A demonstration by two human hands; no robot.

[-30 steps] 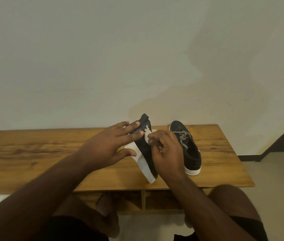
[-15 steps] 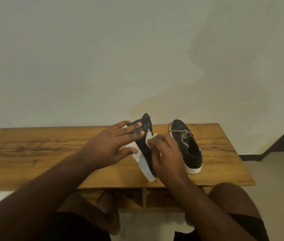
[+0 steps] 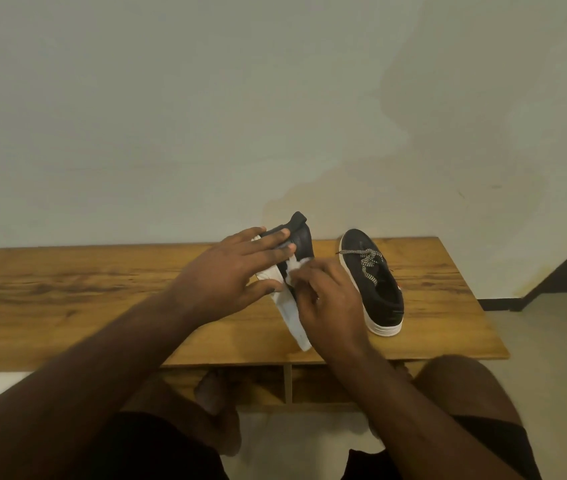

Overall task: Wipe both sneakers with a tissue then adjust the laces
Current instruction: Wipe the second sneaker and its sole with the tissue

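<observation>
Two black canvas sneakers sit on the wooden table (image 3: 102,306): the tipped sneaker (image 3: 301,244), long axis toward 12 o'clock, is steadied by the spread-fingered left hand (image 3: 230,275) while the right hand (image 3: 330,303) pinches the white tissue (image 3: 294,266) against it, and the upright sneaker (image 3: 379,289) waits at 3 o'clock, nearer the right hand.

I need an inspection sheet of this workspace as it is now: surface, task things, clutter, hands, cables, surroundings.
Surface: wooden table, open shelf below.
Job's things: tilted sneaker stands on its side, white sole facing left; second sneaker upright on the table, laces tied; tissue against the tilted sneaker.
Clutter: nothing seen.
Grippers: left hand steadies the tilted sneaker, fingers straight; right hand pinches the tissue.
Cables: nothing seen.
Surroundings: stained pale wall, pale floor, person's knees below the table.
</observation>
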